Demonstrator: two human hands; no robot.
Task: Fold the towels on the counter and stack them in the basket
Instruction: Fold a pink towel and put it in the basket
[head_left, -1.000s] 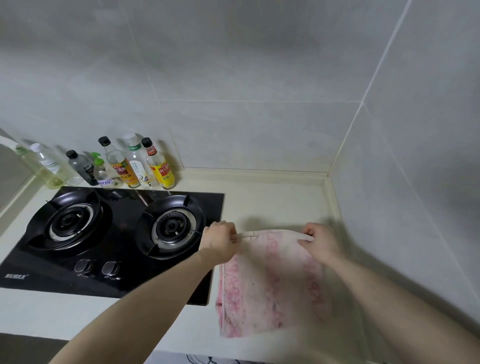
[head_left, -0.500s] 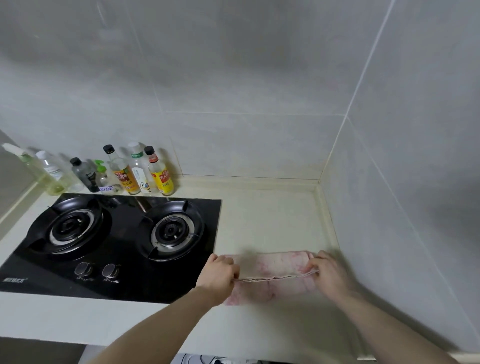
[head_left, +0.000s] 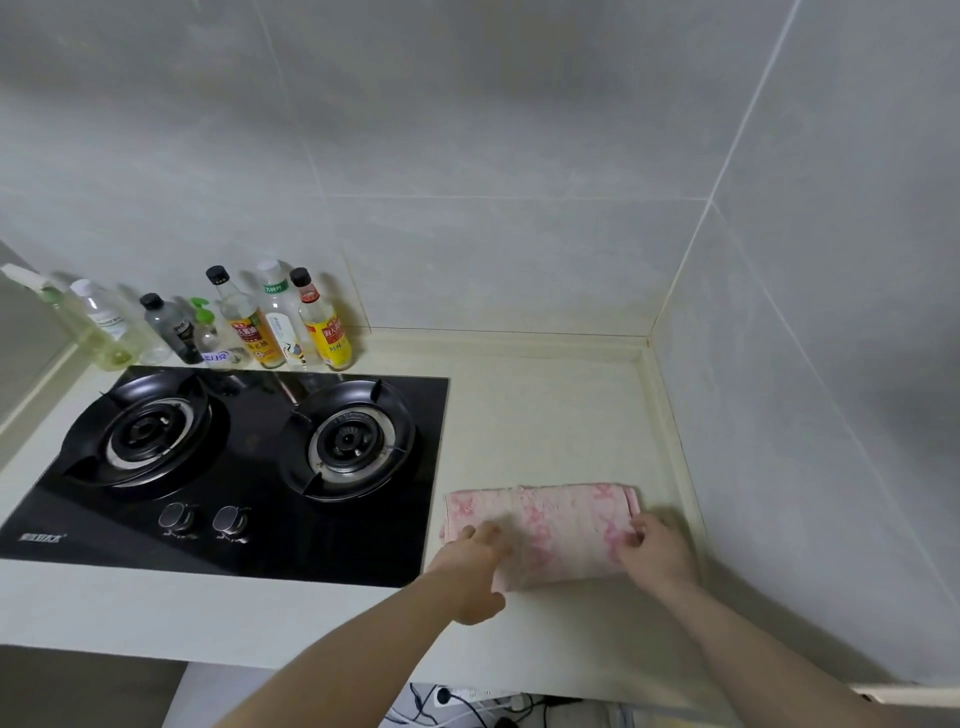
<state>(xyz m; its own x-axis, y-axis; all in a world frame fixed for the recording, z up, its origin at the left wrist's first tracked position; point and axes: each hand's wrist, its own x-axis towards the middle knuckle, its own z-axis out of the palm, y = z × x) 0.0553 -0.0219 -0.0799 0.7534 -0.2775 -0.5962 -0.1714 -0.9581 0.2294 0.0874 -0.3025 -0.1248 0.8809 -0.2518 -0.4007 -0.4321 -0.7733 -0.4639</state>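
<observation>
1. The bench (head_left: 545, 415) is pale cream and runs along grey tiled walls into a corner.
2. The stove (head_left: 234, 467) is black and shiny and is set into the bench. It has two round burners, and two small knobs sit at its near edge.
3. The towel (head_left: 545, 525) is pink and white. It lies folded on the bench just to the right of the stove, between the stove and the side wall. Its far edge is straight and flat. Its left end nearly meets the stove's right edge.
4. The left hand (head_left: 475, 566) lies on the left end of the towel, close to the stove's near right corner. Its fingers curl over the near left part of the cloth. It looks a bit blurry, so I cannot tell if it grips the cloth or just presses on it.
5. The right hand (head_left: 657, 553) is at the right end of the towel, on the side away from the stove. Its fingers are bent and pinch the right edge of the cloth.
6. A row of bottles (head_left: 208, 327) stands behind the stove, against the back wall. Some are clear with pale liquid, one is dark grey, and two have yellow labels. They are well apart from the towel.
7. Some dark cables (head_left: 467, 706) show below the near edge of the bench, in front of the stove's right side.
</observation>
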